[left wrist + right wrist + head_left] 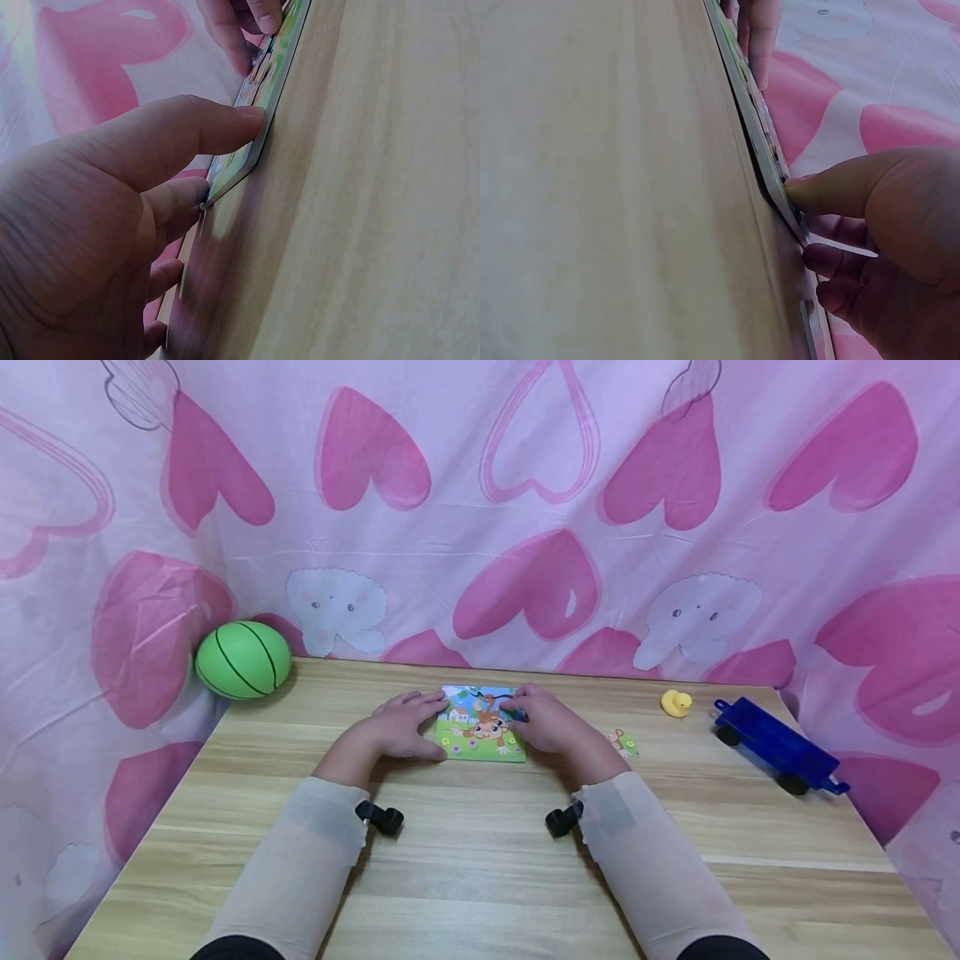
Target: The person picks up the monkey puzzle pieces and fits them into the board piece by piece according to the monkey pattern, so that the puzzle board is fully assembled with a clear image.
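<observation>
A jigsaw puzzle (480,735) with a cartoon monkey lies flat on the wooden table, between the two hands. My left hand (401,724) rests at its left side, fingers fairly straight; the thumb (238,126) lies on the near corner and the index fingertip touches the far corner. At the right side, my right hand (553,720) pinches at a puzzle piece on the board with bent fingers; its thumb (817,189) touches the edge. The hand mostly hides that piece. A loose puzzle piece (628,745) lies on the table just beyond the right wrist.
A green ball (243,660) sits at the table's back left corner. Toward the right are a yellow rubber duck (676,703) and a blue toy trailer (780,746) with black wheels. A pink heart-patterned curtain (450,552) hangs behind the wooden table (465,877).
</observation>
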`<state>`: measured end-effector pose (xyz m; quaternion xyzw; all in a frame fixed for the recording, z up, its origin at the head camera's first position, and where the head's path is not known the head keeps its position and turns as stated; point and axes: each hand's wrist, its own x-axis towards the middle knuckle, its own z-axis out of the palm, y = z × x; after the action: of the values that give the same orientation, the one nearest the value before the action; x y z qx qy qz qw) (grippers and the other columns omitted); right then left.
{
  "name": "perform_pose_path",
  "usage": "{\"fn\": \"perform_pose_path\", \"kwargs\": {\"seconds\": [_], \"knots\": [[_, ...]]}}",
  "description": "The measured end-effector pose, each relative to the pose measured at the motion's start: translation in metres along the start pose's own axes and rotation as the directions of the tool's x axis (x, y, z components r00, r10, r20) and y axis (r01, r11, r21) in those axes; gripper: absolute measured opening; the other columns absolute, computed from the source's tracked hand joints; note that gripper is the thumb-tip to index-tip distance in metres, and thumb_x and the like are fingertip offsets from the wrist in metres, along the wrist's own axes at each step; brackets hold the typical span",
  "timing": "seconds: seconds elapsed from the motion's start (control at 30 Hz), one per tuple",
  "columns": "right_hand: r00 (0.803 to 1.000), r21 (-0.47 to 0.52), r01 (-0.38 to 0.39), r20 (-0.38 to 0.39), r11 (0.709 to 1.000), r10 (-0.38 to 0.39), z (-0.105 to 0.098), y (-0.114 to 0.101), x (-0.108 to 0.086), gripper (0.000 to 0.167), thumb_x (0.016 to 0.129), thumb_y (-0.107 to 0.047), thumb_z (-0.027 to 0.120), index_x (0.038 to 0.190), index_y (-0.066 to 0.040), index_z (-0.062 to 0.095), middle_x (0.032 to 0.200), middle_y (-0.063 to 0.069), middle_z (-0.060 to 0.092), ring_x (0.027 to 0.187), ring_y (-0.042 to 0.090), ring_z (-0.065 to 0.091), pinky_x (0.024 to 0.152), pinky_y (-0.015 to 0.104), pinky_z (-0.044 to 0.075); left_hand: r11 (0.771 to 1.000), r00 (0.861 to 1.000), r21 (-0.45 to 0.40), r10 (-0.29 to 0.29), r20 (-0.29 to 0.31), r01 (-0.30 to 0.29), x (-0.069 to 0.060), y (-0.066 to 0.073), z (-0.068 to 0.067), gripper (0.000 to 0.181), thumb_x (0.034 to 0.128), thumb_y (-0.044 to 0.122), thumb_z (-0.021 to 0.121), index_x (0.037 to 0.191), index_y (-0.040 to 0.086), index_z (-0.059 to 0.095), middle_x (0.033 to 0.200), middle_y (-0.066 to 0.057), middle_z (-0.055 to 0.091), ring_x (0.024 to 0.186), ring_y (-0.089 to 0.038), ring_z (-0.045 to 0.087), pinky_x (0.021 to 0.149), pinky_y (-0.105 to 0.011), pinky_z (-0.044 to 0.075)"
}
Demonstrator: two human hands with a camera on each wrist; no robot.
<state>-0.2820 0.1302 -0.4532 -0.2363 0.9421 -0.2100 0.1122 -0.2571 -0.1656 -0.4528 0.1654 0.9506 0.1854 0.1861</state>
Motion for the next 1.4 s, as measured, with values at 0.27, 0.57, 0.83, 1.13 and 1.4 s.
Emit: {"fn": "perform_pose_path", "kwargs": {"seconds": [0.27,0.57,0.83,1.13,1.4], "knots": [[1.000,0.018,0.009,0.012,1.000,-0.009,-0.0001,0.0004,0.0000,0.046,0.107,-0.025,0.066,0.152,-0.019,0.062,0.138,0.006,0.057,0.122,0.024,0.056,0.112,0.044,0.054,1.000,1.000,0.011,0.002,-0.005,-0.002,0.0008,-0.0001,0.0004,0.102,0.0833,0.057,0.078,0.170,0.032,0.031,0.182,0.009,0.019,0.169,-0.038,0.010,0.133,-0.072,0.015],[1.000,0.021,0.021,-0.004,1.000,-0.021,-0.0002,-0.0021,-0.0006,0.050,0.104,-0.027,0.071,0.152,-0.019,0.063,0.138,0.006,0.057,0.121,0.024,0.055,0.112,0.043,0.054,1.000,1.000,0.007,-0.002,-0.009,0.002,0.0008,-0.0001,0.0011,0.101,0.0831,0.057,0.078,0.170,0.033,0.032,0.181,0.011,0.018,0.169,-0.035,0.009,0.133,-0.071,0.015],[0.998,-0.001,0.062,0.014,0.998,-0.062,-0.0044,-0.0037,-0.0006,0.043,0.100,-0.008,0.067,0.143,-0.014,0.071,0.149,0.006,0.061,0.142,0.029,0.053,0.125,0.049,0.046,1.000,1.000,0.005,0.002,-0.012,-0.002,0.0006,0.0006,0.0002,0.101,0.0834,0.057,0.078,0.170,0.033,0.032,0.181,0.011,0.018,0.169,-0.036,0.009,0.133,-0.071,0.014],[0.996,-0.029,0.080,0.044,0.996,-0.079,-0.0056,-0.0032,0.0000,0.040,0.102,-0.007,0.063,0.140,-0.015,0.073,0.148,0.005,0.063,0.144,0.029,0.052,0.126,0.049,0.046,1.000,1.000,0.001,0.000,-0.011,0.000,0.0006,0.0004,0.0003,0.100,0.0835,0.056,0.078,0.170,0.033,0.032,0.181,0.011,0.018,0.170,-0.036,0.009,0.133,-0.072,0.014],[0.994,-0.037,0.105,0.036,0.994,-0.104,-0.0044,-0.0035,0.0005,0.037,0.103,-0.006,0.063,0.137,-0.013,0.074,0.143,0.006,0.065,0.143,0.029,0.054,0.126,0.047,0.044,1.000,1.000,0.006,-0.003,-0.007,0.003,0.0002,0.0001,0.0007,0.100,0.0840,0.057,0.078,0.170,0.033,0.032,0.181,0.012,0.018,0.170,-0.036,0.009,0.133,-0.072,0.014]]}}
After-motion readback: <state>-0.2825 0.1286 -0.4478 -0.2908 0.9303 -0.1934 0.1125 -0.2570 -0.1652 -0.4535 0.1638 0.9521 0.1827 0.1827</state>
